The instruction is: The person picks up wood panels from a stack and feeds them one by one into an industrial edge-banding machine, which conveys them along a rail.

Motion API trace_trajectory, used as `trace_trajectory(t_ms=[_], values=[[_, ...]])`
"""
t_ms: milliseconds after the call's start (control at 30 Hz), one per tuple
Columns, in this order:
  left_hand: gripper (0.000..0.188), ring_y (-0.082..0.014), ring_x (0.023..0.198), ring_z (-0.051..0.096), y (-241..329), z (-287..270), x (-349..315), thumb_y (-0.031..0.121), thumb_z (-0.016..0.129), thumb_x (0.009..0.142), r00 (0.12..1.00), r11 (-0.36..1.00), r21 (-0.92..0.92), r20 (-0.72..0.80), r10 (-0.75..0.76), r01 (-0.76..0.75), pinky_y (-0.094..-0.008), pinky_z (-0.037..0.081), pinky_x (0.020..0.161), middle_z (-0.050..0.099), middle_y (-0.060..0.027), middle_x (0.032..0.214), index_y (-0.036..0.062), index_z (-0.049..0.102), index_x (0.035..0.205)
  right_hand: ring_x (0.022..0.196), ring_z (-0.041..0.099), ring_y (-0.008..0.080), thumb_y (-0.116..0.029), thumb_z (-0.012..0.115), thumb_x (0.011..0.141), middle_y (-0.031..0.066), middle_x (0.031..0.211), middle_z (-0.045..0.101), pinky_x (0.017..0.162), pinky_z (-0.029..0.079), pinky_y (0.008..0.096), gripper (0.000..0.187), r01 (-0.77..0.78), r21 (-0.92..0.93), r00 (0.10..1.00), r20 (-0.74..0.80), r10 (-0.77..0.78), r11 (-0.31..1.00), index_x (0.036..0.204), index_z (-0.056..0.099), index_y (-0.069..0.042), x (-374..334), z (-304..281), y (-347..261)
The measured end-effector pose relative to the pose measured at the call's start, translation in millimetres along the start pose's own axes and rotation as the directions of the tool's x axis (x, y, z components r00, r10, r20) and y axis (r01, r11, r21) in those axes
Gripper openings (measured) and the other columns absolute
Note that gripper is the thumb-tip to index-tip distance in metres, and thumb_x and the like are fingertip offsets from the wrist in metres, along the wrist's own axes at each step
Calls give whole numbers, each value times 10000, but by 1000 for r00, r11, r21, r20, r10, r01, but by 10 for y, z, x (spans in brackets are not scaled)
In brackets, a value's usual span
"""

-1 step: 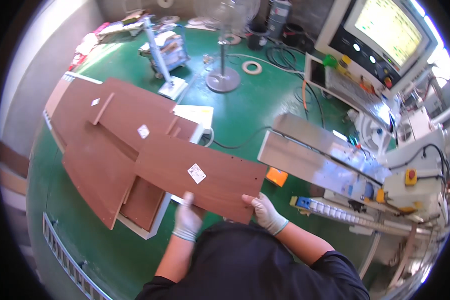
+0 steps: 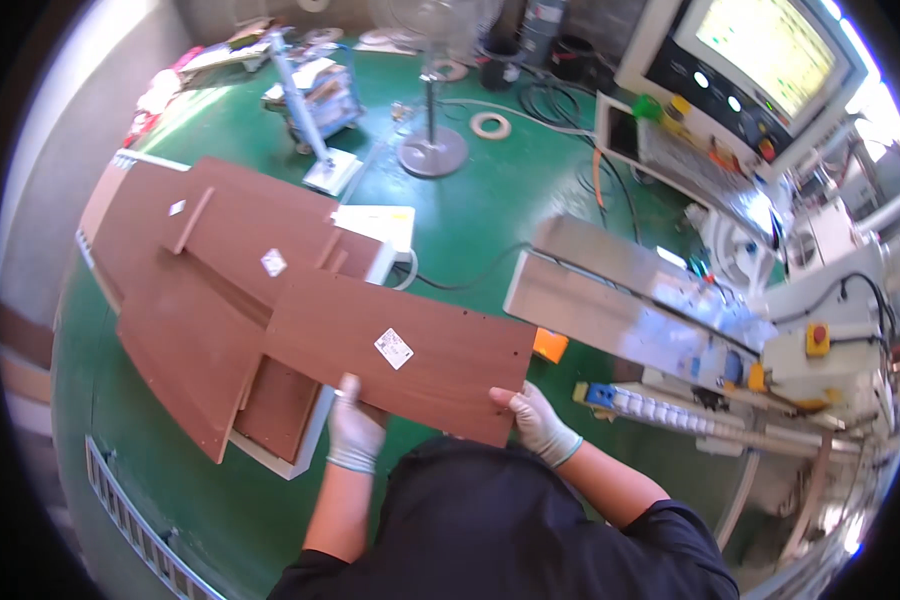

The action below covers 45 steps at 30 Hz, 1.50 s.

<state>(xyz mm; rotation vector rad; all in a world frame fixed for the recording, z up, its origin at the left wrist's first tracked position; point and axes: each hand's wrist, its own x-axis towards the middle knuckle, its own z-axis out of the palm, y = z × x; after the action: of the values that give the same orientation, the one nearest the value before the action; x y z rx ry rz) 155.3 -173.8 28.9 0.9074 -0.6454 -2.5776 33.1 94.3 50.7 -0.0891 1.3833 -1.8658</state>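
Observation:
A long reddish-brown board with a white diamond-shaped label is in front of me, its far left end over the other boards. My left hand, in a pale glove, is at the near edge with the thumb on top; its fingers are hidden beneath the board. My right hand, also gloved, grips the near right corner, thumb above and fingers underneath. To the left, several brown boards lie overlapping on a pale-edged support. A narrow brown strip rests on one of them.
At right stands a machine with a metal table, a screen panel and a roller rail. Behind are a fan stand, a blue cart and cables on the green floor. A ladder-like metal rail lies at lower left.
My left hand has slid a little left along the board's near edge. The background has shifted slightly left and up in the view. My right hand keeps its hold on the corner.

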Motion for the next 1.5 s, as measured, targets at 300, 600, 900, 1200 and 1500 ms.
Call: trace_trajectory(t_ms=[300,600,900,1200,1500], values=[[548,-277,1319,582,-606,675,309,325,584,1078,900,918,365,329,-284,156,-451,490,1092,575,-88,1467,63,439,1537,1117,663,190,-232,757,929,69,1308,682,966,528,352,553,180,283,881,-473,-27,942,1410,591,-17,-1492,-1341,171],[539,-217,1073,695,-2177,1460,335,434,690,1025,495,303,928,162,-854,219,-405,588,906,710,-92,1189,29,555,1355,1250,648,350,-328,702,890,134,1372,676,1105,498,537,592,634,337,288,-938,191,696,1406,602,-54,-3059,-1586,1581],[173,-129,907,634,-2915,2476,5,170,642,1042,277,231,808,431,-858,-542,-297,524,858,683,-31,944,8,701,1027,1318,596,389,-311,710,946,166,1461,605,1134,472,582,616,884,302,185,-927,327,356,1475,523,-58,-3267,-1121,1700],[472,-424,1426,434,-3627,2747,966,297,706,894,210,-410,4,864,-457,-912,-540,341,1193,543,-183,1449,50,601,1283,1236,635,295,-210,709,974,100,1325,663,1061,535,496,430,925,208,112,-949,295,319,1355,591,-49,-3093,-1722,987],[516,-435,1439,409,-3649,2862,863,306,676,875,271,-434,29,818,-507,-900,-585,297,1195,512,-183,1461,60,561,1314,1248,644,326,-303,693,1009,118,1393,633,1061,543,561,483,903,131,-62,-903,425,409,1425,541,-111,-3321,-2269,1019]])
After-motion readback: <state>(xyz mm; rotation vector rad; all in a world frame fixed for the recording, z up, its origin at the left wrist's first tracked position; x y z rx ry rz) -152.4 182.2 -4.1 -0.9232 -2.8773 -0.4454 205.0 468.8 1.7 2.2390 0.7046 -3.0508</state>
